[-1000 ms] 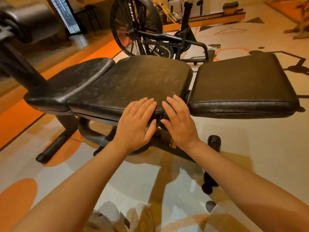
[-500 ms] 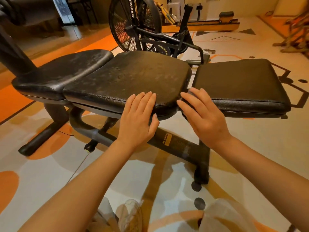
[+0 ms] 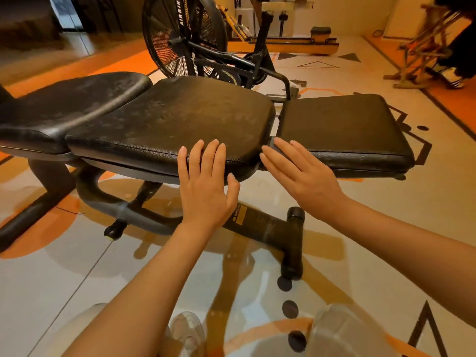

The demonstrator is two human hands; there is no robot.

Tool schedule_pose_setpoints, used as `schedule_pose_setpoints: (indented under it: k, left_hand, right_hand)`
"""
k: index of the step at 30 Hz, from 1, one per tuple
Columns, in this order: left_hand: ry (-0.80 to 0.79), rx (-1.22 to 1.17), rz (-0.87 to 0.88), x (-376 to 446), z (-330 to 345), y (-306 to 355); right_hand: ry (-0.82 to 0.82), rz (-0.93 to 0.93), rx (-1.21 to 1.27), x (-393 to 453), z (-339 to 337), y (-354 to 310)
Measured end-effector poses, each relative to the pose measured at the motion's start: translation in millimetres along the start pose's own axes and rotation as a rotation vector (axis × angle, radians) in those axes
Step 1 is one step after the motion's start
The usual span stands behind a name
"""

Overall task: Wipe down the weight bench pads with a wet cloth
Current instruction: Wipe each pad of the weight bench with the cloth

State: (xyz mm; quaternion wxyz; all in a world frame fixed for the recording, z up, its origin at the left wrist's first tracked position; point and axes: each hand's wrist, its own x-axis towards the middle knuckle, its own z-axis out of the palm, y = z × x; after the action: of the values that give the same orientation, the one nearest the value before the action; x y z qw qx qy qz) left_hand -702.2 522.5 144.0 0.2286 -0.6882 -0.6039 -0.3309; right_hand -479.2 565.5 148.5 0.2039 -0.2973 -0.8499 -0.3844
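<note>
right hand (image 3: 306,176): it's slid right since half a sec ago. It was at the near right corner of the middle pad (image 3: 180,119), now the fingers lie flat and straight over the gap (image 3: 275,140), tips on the near left corner of the right pad (image 3: 342,130). Nothing gripped.

left hand (image 3: 206,186): basically hasn't budged. Flat on the near edge of the middle pad, fingers straight and together, thumb out to the side. Also holding nothing.

cloth: here's the thing, no cloth anywhere in view. Both palms are bare on the vinyl.

what that means: my guess is no wiping has started. Middle pad and left pad (image 3: 69,106) look dusty and blotchy; the right one looks cleaner, could just be the light. Feels more like checking or steadying the bench than cleaning it. A cloth has to turn up first.

pads: three in a row, left to right, at roughly one level. The hands are at the near side, around the middle-right join.

edges: the near pad edges are rounded and overhang the frame (image 3: 260,225). The gap shows a bit of metal bracket, easy place to snag a cloth.

room: open floor (image 3: 64,274) near side and to the right. Far side is tight, an air bike (image 3: 195,39) sits right behind the middle pad, so reaching over from here beats walking round.
</note>
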Motion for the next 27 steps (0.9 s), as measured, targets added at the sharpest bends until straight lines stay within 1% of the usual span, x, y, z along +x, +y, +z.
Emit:
schedule_pose_setpoints:
  k: [3,5,7,11,13,15,17,19,23,27]
  left_hand:
    - [-0.008,-0.066,0.013,1.9,-1.7,1.2]
    - [-0.027,-0.111,0.041,2.8,-3.1,-0.2]
    - [-0.038,-0.125,0.056,3.7,-2.6,0.4]
    - [-0.037,-0.132,0.043,3.8,1.0,5.7]
    - [-0.026,-0.12,0.045,4.6,2.8,5.7]
    - [-0.02,-0.108,0.044,4.4,3.6,5.4]
    - [-0.014,-0.111,0.034,4.9,3.2,6.6]
    - [-0.006,-0.122,0.026,5.2,3.1,7.7]
    - [-0.009,-0.119,0.025,5.2,4.3,7.7]
    - [-0.049,-0.09,0.038,4.0,2.4,7.6]
  right_hand:
    - [0.018,0.052,-0.04,-45.9,-18.6,24.4]
    - [0.002,0.081,-0.059,-71.9,-29.0,38.5]
    - [-0.001,0.112,-0.059,-78.6,-31.0,42.6]
    - [0.054,0.142,-0.017,-32.7,-12.3,18.2]
    - [0.056,0.109,0.003,1.7,0.6,1.6]
    - [0.003,0.063,-0.003,23.8,7.3,-10.0]
    - [-0.054,0.025,-0.02,26.1,5.6,-7.6]
    - [-0.063,0.036,-0.007,10.9,-3.3,4.3]
    - [0.005,0.147,-0.028,-47.3,-31.4,44.1]
    - [0.023,0.161,-0.106,-88.3,-49.9,73.0]
